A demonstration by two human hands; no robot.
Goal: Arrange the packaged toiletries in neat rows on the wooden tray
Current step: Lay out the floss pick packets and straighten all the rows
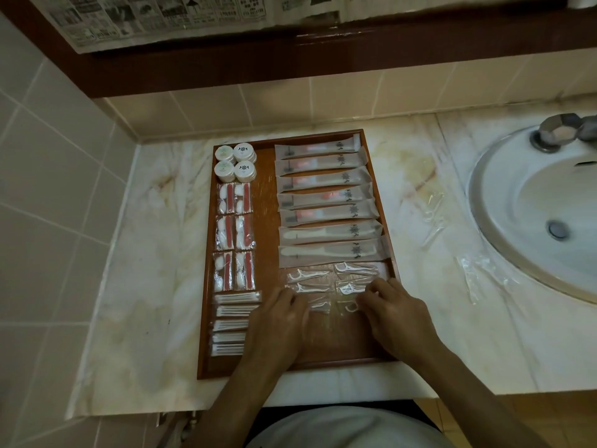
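Marble counter (139, 253), wooden tray (268, 221), crest-printed sleeves (323, 215), lettering illegible.

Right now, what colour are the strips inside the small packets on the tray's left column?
Red-orange strips beside white cotton, clearest in the head view.

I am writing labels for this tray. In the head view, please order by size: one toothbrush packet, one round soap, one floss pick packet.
1. Toothbrush packet, clearly the largest.
2. Floss pick packet.
3. Round soap, though its gap from the floss pick packet is small.
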